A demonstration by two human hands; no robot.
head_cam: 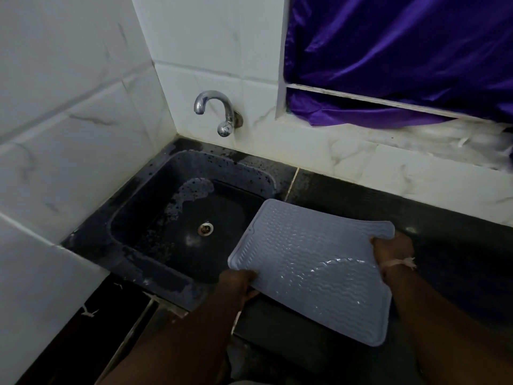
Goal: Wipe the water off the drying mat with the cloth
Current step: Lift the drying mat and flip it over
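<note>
Left hand (238,282): lower centre of the frame, grip pinching the near-left edge of the drying mat (311,262). Right hand (394,247): right of centre, grip closing on the mat's far-right corner; a pale string (399,263) is circling the wrist. Drying mat: grey, wavy-ribbed, water pooling on its near half, being held over the dark desk (416,207), its left corner overhanging the sink (155,218). Sink: dark, wet, drain (205,228) at centre. Chrome tap (219,112): on the tiled wall above. Purple curtain (402,51): upper right. No readable writing showing.
</note>
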